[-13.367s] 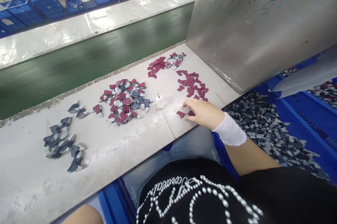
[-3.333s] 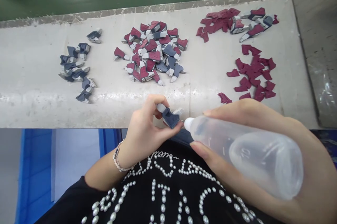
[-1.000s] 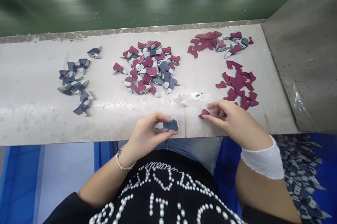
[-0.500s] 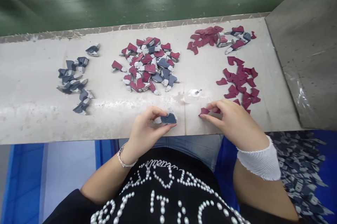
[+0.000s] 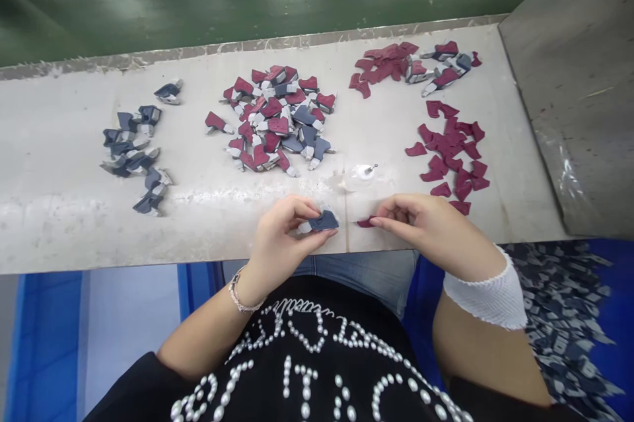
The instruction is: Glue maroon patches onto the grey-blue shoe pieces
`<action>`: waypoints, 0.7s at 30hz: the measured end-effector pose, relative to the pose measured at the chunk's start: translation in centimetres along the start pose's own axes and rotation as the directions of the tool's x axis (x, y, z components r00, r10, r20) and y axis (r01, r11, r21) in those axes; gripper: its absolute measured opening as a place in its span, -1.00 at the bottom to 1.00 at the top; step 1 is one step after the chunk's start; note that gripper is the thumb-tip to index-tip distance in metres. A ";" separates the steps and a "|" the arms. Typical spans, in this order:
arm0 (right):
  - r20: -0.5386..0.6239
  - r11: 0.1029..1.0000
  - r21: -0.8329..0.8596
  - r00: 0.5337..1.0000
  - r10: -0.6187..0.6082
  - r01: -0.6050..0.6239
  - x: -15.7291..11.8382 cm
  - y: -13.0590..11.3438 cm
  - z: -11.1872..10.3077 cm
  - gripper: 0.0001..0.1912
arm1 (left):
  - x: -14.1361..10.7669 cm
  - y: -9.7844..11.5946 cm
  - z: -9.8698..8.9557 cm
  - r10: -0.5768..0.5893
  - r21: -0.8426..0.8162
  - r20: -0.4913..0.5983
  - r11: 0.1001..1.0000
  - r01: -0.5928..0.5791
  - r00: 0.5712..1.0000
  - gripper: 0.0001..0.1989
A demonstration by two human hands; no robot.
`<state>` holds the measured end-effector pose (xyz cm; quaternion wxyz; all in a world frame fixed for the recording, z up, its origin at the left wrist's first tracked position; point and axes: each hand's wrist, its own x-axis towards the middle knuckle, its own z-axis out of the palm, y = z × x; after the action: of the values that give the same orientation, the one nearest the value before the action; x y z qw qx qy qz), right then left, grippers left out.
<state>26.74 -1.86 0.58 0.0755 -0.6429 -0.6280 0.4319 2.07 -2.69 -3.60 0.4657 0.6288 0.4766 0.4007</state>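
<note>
Between thumb and fingers, my left hand point(image 5: 287, 234) grips a dark blue and white plastic part point(image 5: 324, 220) near the table's front edge. Its blue face is turned up. A small flat maroon piece point(image 5: 365, 222) is pinched in the fingertips of my right hand point(image 5: 409, 218), a short gap to the right of the blue part. Just beyond both hands lies a small white bottle with a thin metal tip point(image 5: 360, 175). Loose maroon pieces point(image 5: 448, 144) lie spread beyond my right hand.
Mid-table is a heap of parts with maroon and blue faces point(image 5: 277, 121). Blue-and-white parts point(image 5: 131, 151) lie at the left. More maroon pieces point(image 5: 386, 62) sit at the back right. A metal panel point(image 5: 574, 92) bounds the right side. Below it, a blue bin point(image 5: 607, 277) holds many parts.
My right hand has moved left with the maroon piece, closer to the blue part. My left hand has shifted slightly right, and the blue part appears turned a little.
</note>
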 end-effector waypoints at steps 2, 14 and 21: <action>-0.002 0.995 0.092 0.999 -0.032 0.032 -0.4 -0.9 0.1 -0.76 | 0.0 -0.2 0.1 -0.002 -0.022 0.000 1.000 0.002 1.000 -0.73; 0.021 0.946 0.277 0.984 -0.179 0.166 0.4 -4.1 1.2 -0.85 | 0.1 0.3 0.3 0.211 0.061 0.025 0.975 -0.213 0.977 -0.77; 0.081 0.950 0.254 0.975 -0.206 0.180 0.5 -4.4 0.6 -0.81 | 0.3 0.4 -0.1 0.296 0.108 0.047 0.948 -0.300 0.954 -0.74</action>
<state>23.03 -0.76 2.79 0.1625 -0.5402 -0.6328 0.5304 2.11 -2.42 -3.13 0.3702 0.7252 0.3912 0.4289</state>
